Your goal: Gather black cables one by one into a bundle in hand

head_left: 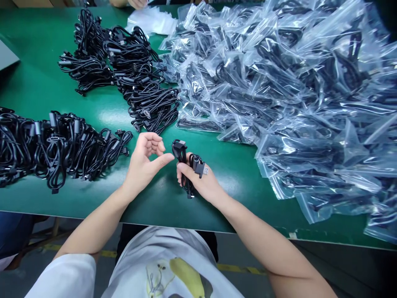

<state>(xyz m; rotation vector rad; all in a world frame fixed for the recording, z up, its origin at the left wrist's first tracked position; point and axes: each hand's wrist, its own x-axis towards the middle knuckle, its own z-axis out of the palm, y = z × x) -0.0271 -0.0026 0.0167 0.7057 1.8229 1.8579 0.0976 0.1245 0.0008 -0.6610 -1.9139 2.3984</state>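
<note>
Our right hand [203, 184] is closed around a coiled black cable [182, 159], held upright just above the table's [37, 82] near edge, with one plug [200, 166] sticking out over the thumb and the loose end hanging below the palm. Our left hand [144, 161] is empty, palm up, fingers loosely curled and fairly wide, its thumb pointing at the cable and just beside it; we cannot tell if it touches. Both hands are over the green table, centre front. To the left lies a pile of loose cable bundles [58, 149], unbagged, running off the left edge. A second pile of bundles [124, 70] stretches from the far left-centre down toward our hands, its near end close to the left hand. The right half of the table is covered by a big heap of bagged cables [294, 103] in clear plastic, overlapping and reaching the right edge. At the far edge lie some empty bags [151, 20], and another person's hand [136, 3] shows just above them.
</note>
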